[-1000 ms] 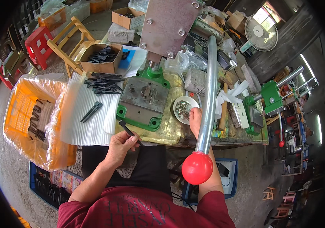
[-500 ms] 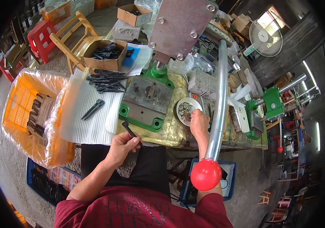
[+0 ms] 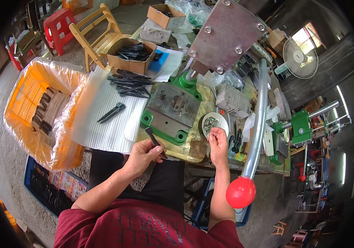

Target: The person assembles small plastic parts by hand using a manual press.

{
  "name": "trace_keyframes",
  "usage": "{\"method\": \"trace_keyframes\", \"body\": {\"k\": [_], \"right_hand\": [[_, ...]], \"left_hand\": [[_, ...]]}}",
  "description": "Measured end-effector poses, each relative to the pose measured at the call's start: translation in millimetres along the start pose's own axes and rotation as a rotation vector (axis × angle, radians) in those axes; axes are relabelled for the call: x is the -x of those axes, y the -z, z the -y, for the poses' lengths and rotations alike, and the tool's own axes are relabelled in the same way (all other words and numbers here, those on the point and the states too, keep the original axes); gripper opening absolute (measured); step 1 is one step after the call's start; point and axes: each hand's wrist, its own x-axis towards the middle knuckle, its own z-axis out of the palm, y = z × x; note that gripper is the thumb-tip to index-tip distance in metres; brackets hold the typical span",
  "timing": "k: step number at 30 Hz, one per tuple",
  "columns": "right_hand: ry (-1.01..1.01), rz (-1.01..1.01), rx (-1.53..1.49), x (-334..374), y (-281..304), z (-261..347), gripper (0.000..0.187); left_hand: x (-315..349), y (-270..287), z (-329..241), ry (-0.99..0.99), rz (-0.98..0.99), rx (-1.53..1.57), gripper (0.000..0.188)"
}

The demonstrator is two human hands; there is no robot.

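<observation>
My left hand is closed around a slim black plastic part, its wider head pointing up and away from me. My right hand is at the near edge of a white bowl of small metal pieces. Its thumb and fingertips are pinched together; whatever is between them is too small to make out. Between and beyond my hands stands a hand press with a green base and a steel plate. A pair of similar black parts lies on white foam sheeting.
The press lever with its red ball comes down right of my right arm. At left is a plastic-lined orange crate. A pile of black parts and a cardboard box lie farther back. A stone block stands behind the bowl.
My right hand has drawn back from inside the bowl to its near edge, fingers pinched. My left hand still holds the black part. The whole view has shifted slightly.
</observation>
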Motion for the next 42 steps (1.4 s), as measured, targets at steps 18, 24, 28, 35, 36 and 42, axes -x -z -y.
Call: {"method": "trace_keyframes", "body": {"k": [18,24,28,35,36,42], "right_hand": [[-0.082,0.172,-0.466,52,-85,31,0.020],[-0.111,0.174,-0.490,54,-93,33,0.021],[-0.119,0.172,-0.481,55,-94,33,0.021],[-0.098,0.139,-0.491,57,-98,32,0.022],[-0.094,0.127,-0.488,57,-99,32,0.021],[-0.098,0.052,-0.481,59,-103,30,0.023]], "left_hand": [[-2,-4,-3,-0.065,0.012,0.417,0.016],[0,-1,-2,-0.068,0.014,0.413,0.017],[1,-3,-3,-0.066,-0.006,0.402,0.015],[1,-2,-3,-0.102,0.041,0.338,0.018],[2,-2,-3,-0.111,0.039,0.322,0.017],[2,-6,0,-0.128,-0.026,0.237,0.015]]}}
